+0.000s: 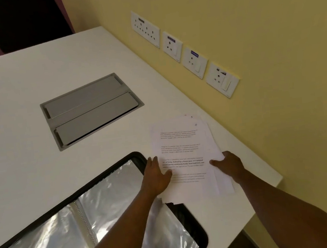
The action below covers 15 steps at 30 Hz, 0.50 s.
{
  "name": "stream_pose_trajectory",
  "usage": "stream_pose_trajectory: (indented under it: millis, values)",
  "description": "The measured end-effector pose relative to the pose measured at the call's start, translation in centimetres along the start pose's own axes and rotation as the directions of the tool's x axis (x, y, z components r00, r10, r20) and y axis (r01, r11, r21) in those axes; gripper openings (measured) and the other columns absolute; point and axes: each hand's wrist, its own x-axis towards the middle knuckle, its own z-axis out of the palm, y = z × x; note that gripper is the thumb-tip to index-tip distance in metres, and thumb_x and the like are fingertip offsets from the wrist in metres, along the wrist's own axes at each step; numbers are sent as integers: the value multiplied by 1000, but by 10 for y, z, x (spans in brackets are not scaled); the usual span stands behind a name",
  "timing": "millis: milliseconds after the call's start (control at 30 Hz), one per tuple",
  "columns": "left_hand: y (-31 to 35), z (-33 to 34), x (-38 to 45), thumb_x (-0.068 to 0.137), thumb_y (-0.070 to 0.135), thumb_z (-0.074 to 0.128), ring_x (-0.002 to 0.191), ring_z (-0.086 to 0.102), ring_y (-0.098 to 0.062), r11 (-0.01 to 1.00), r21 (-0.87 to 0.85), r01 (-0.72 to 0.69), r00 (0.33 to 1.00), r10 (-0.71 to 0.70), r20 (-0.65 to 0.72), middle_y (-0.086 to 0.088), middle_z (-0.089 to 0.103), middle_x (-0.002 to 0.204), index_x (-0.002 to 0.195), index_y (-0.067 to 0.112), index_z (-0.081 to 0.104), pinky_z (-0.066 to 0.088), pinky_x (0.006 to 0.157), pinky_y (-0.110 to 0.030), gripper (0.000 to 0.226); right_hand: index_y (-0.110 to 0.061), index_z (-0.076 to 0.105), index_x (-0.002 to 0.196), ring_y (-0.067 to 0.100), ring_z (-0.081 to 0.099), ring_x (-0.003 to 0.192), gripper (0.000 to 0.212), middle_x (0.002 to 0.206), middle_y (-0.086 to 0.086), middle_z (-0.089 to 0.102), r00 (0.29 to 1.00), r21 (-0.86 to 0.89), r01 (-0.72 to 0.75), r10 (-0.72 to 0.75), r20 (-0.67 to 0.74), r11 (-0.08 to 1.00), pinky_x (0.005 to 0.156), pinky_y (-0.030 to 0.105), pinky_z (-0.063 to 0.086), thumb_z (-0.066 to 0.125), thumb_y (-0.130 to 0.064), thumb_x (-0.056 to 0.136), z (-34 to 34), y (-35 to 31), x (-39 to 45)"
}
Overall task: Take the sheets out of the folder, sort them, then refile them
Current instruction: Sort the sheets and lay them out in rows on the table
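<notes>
Now, sheets (184,152): lay in a loose stack on the white table (28,139), right of the open folder (100,218), near the yellow wall.
Left hand (157,175): fingers flat, pressed on the stack's left edge.
Right hand (229,164): gripped the stack's right edge.
Folder: clear sleeves showed, near-left.

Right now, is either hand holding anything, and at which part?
Both hands are on the stack of sheets. The left hand lies on its left edge, the right hand grips its right edge, near the lower end.
</notes>
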Motion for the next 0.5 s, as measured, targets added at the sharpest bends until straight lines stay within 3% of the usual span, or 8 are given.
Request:
stream_pose_trajectory:
  millis: [33, 133, 267, 400, 500]
  values:
    - [4, 0, 11, 91, 41, 59, 147, 16, -29, 998, 19, 56, 998, -57, 36, -13, 15, 159, 151, 7, 18, 20, 119, -40, 81, -3, 47, 135, 31, 57, 116, 67, 129, 14, 58, 1000, 2, -4, 4, 24, 1000, 94, 38, 49, 70, -41, 85, 0, 2, 3]
    - [10, 1, 36, 81, 47, 63, 127, 46, -30, 988, 33, 148, 989, -149, 12, -12, 49, 134, 134, 7, 43, 40, 107, -44, 70, -5, 50, 134, 28, 58, 114, 53, 131, 11, 58, 989, 78, 2, -14, 150, 997, 92, 35, 49, 64, -34, 91, -2, 6, 10]
    - [15, 6, 47, 78, 50, 66, 116, 54, -28, 966, 160, 203, 978, -193, -78, -9, 57, 124, 126, 7, 50, 44, 101, -43, 67, -11, 50, 136, 19, 58, 110, 48, 129, 5, 60, 956, 256, 55, -125, 266, 965, 93, 30, 48, 65, -25, 92, -1, 10, 7]
    - [27, 15, 30, 84, 30, 69, 105, 60, -22, 981, -72, 182, 981, -187, -60, -8, 61, 121, 124, 7, 53, 53, 86, -34, 49, -16, 49, 138, 18, 58, 113, 51, 133, 3, 59, 906, 396, 37, -198, 375, 918, 100, 35, 48, 66, -12, 90, -1, 15, 5]
    - [33, 18, 13, 89, 28, 65, 111, 57, -23, 954, -203, 219, 970, -235, -62, 1, 56, 128, 134, 11, 45, 50, 93, -36, 52, -16, 53, 134, 16, 62, 106, 47, 124, -3, 64, 875, 486, -56, -191, 444, 872, 94, 36, 51, 67, -11, 90, -12, 24, 2]
